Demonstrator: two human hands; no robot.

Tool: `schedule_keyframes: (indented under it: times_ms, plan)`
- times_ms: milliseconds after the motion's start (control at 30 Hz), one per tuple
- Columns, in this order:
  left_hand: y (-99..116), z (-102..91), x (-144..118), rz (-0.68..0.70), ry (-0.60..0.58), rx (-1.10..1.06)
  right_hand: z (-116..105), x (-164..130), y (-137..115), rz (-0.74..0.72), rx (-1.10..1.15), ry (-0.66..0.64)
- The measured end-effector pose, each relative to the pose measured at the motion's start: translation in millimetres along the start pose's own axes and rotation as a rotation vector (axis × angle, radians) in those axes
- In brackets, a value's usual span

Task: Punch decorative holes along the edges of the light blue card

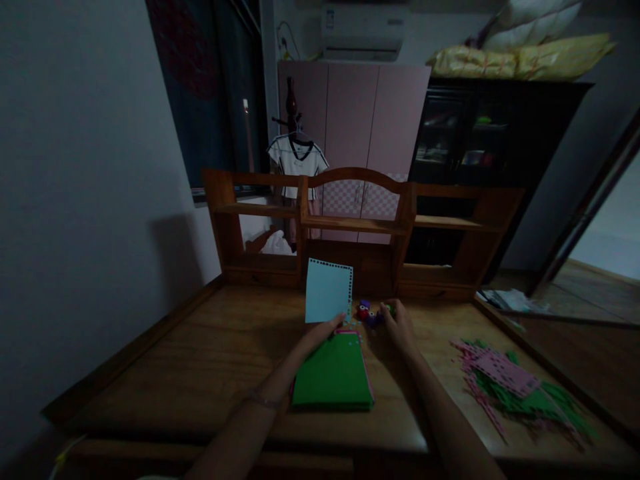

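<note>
A light blue sheet of paper (326,293) stands tilted up, with a row of small punched holes along its top and right edges. My left hand (327,328) pinches it at the lower right corner. Below lies a stack of green paper (333,373) with pink edges showing. Small blue scraps are scattered by my left fingertips. To the right sit a red and purple craft punch (364,309) and a blue-purple craft punch (371,319), both with eye-like spots. My right hand (397,323) is closed around a small green craft punch (391,309), mostly hidden by the fingers.
Punched pink and green paper strips (520,387) are heaped at the right of the wooden desk (200,360). A low wooden shelf unit (350,225) borders the far side. Beyond stand a pink wardrobe (350,120), a black cabinet (460,153) and a hanging white shirt (299,163).
</note>
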State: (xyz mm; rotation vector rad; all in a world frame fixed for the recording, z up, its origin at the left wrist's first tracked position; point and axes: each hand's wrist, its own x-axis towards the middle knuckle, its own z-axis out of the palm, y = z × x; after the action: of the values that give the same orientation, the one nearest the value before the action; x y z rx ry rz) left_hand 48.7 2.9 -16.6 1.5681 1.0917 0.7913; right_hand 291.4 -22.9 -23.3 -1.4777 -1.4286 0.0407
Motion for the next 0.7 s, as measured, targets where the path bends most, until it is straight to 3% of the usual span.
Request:
schedule_keyframes:
  times_ms: [133,700]
  plan:
    - [8.3,0.0,-8.0,-0.015,0.066,-0.015,-3.1,-0.8,-5.3,0.022,0.051,-0.012]
    - [24.4,1.1,-19.9,-0.054,0.061,-0.078,-6.6,-0.5,-12.3,0.042,0.018,0.000]
